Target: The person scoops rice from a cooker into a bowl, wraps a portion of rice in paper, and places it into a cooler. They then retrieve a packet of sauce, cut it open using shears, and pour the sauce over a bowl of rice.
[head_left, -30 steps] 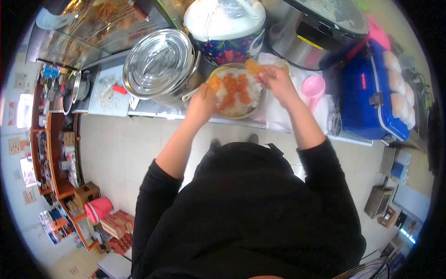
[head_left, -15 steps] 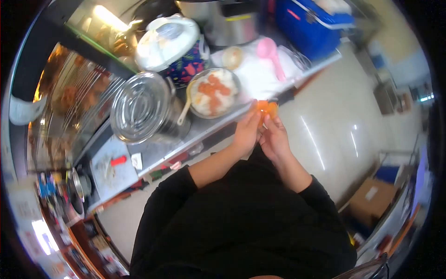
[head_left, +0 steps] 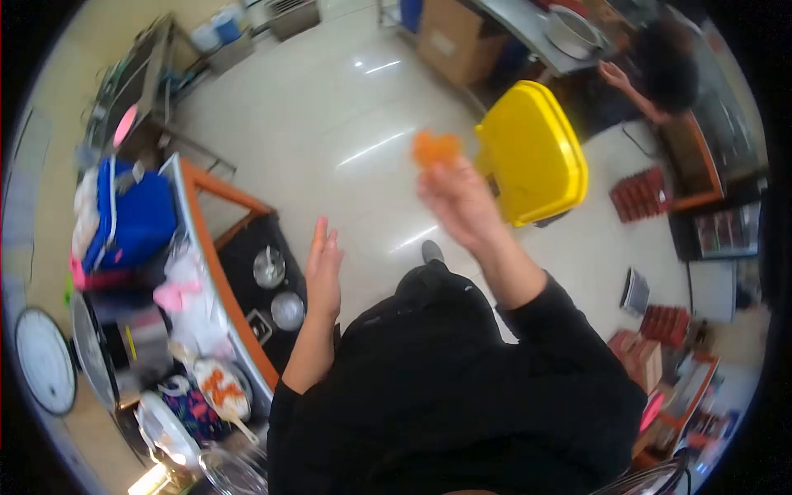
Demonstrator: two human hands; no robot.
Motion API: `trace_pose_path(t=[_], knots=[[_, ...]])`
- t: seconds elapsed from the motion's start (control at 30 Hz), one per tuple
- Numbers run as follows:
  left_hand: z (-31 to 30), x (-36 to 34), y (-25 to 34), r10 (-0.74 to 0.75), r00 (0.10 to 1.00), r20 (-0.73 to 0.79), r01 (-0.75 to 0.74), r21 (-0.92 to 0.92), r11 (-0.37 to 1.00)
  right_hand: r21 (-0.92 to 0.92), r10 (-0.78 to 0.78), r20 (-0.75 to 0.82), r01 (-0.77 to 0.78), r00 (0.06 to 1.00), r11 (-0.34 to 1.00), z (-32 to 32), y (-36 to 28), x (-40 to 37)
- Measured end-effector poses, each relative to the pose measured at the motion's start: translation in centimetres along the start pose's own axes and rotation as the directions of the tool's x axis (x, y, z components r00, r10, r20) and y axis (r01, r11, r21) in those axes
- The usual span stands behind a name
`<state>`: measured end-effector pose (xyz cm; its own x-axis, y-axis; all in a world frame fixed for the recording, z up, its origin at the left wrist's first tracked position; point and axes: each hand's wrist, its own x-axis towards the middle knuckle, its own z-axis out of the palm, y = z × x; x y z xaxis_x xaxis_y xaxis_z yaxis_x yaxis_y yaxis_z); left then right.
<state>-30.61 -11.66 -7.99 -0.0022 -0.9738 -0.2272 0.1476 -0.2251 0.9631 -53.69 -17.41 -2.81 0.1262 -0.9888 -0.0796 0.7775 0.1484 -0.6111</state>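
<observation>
My right hand [head_left: 462, 202] is raised over the floor with its fingers closed on a bright orange, ragged-edged thing [head_left: 436, 148], blurred by motion; I cannot tell its kind. Just beyond that hand stands a yellow bin [head_left: 532, 153] with its broad yellow surface facing me. My left hand [head_left: 324, 272] holds nothing; its fingers stretch upward, near the orange-edged counter [head_left: 227, 289]. On that counter, a bowl [head_left: 245, 394] holds white food topped with orange pieces.
A blue cooler [head_left: 136, 210] and a pink scoop [head_left: 177, 294] on white cloth sit along the left counter. Metal pots [head_left: 269, 266] stand on the dark lower shelf. At the upper right, a person [head_left: 660, 70] is beside a steel table [head_left: 524, 33] with a cardboard box [head_left: 450, 41] below.
My view has swung right from the counter to the floor and yellow bin. My hands have parted: the left is now empty, while the right has carried the orange thing away.
</observation>
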Motion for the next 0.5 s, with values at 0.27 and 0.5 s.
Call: trace_pose_path(t=[0.27,0.5], knots=[[7.9,11.0,0.6,-0.066,0.996,0.065,0.070,-0.061,0.996,-0.692,-0.833,-0.387,0.472,0.395,0.546,-17.1,-25.3,-3.1],[10.5,19.7,0.5,-0.120,0.991,-0.062,0.110,-0.139,0.984,-0.533,-0.420,-0.822,-0.264,0.384,0.804,-39.3,-26.4,-1.6]])
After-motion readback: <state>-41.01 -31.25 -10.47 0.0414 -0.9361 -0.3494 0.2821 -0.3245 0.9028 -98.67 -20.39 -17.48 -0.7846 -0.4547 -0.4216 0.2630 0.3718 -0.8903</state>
